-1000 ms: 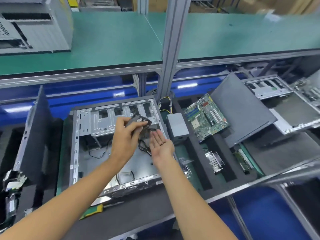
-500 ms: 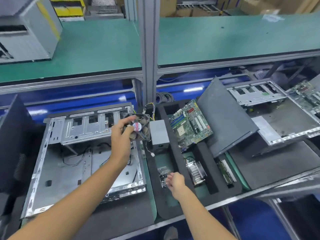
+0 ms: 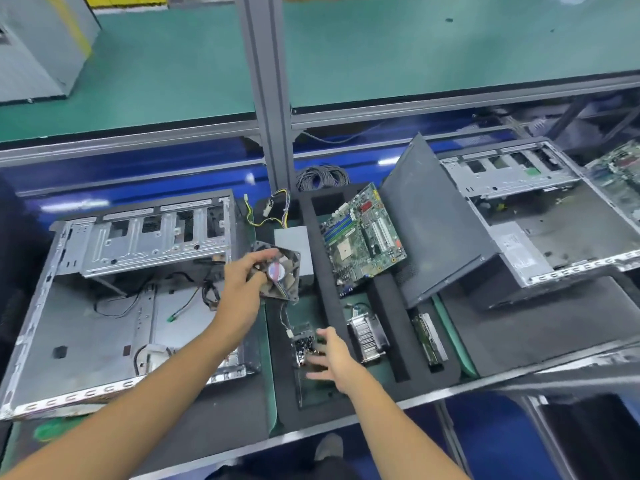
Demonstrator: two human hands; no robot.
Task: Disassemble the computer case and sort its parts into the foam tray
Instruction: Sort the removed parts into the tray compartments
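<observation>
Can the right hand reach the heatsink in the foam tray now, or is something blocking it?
Probably yes. The right hand is open over the neighbouring slot, the heatsink lies uncovered just beside it, and only a low foam tray ridge separates them.

Probably an electronics disassembly line: green-matted workbench [image 3: 415,57], aluminium frame post [image 3: 266,98], stripped computer cases [image 3: 104,306].

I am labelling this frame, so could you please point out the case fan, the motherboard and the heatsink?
case fan [image 3: 277,270], head view, on its round hub sticker.
motherboard [image 3: 363,237], head view, middle of the green board.
heatsink [image 3: 367,336], head view, on its metal fins.
</observation>
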